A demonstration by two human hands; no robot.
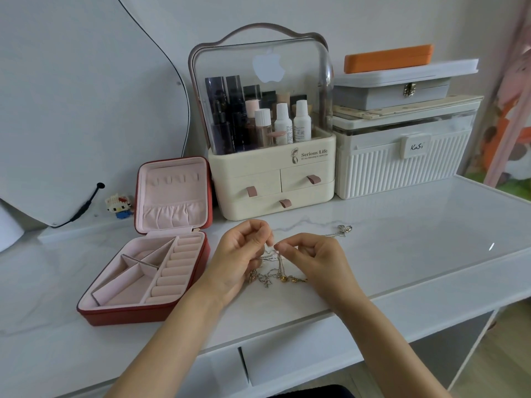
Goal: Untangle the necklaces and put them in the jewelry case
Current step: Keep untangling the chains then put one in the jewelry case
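A tangle of thin silver and gold necklaces (275, 275) lies on the white marble tabletop near its front edge. My left hand (241, 254) and my right hand (313, 255) hover just above it, each pinching fine chain strands between thumb and fingertips, lifted slightly off the pile. Another silver chain with a clasp (343, 229) trails off to the right behind my right hand. To the left stands the red jewelry case (143, 311), open, its pink lining and compartments showing nothing inside, its lid upright.
Behind the hands stands a cream cosmetic organiser (273, 179) with bottles and small drawers. A ribbed white storage box (402, 168) with stacked boxes sits at back right. A mirror (86, 96) and a small block figure (120, 205) are at the left.
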